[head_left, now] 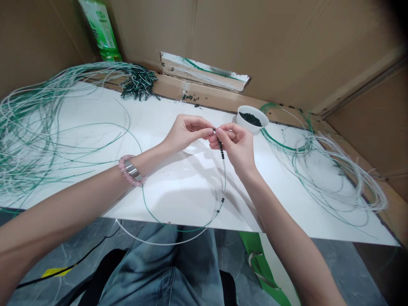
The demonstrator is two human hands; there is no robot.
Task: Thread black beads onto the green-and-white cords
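Note:
My left hand (191,131) and my right hand (236,142) meet fingertip to fingertip over the white work surface, both closed in a pinch. Between them is the top end of a strand of dark beads (221,149), which hangs below my right fingers. From the beads a thin green and white cord (225,178) loops down past the table edge, carrying a few more dark beads (220,205) lower on it. Just behind my right hand stands a small white bowl (265,121) of dark beads. The exact tips of the cord are hidden by my fingers.
Green and white cords (32,127) lie heaped on the left, their beaded ends (140,83) bunched at the back. Coiled cords (344,178) lie on the right. A green bottle (103,34) stands back left. Loose beads (190,97) lie near the slotted cardboard wall (270,46).

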